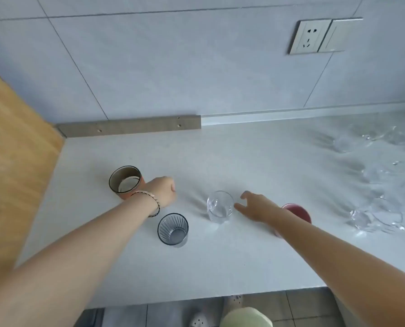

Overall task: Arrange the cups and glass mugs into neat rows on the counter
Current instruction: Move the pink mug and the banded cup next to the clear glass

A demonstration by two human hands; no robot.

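Four cups and glasses stand upright, mouths up, on the left half of the white table (220, 260).

- Orange cup (126, 181): farthest left, toward the wall.
- Grey ribbed glass (173, 230): nearer the front edge, right of the orange cup and apart from it.
- Clear glass (220, 206): mid-table, right of the ribbed glass.
- Red cup (298, 212): further right, partly hidden behind the right forearm.
- Glass mugs (377, 218): loose cluster at the far right, well apart from the four. Blurred; count not readable.

Left grip (163, 192): clenched, back of hand up, fingers curled under, grasping nothing visible. It lies just right of the orange cup, between that cup and the clear glass. Contact between wrist and cup: cannot tell. Bracelet (153, 204) on this wrist.

Right grip (253, 206): released, fingers spread and nearly straight, just right of the clear glass. One fingertip (238, 206) reaches the side of the glass; contact uncertain.

Socket (307, 36) on the tiled wall, upper right. Wooden panel (12, 161) bounds the table on the left.
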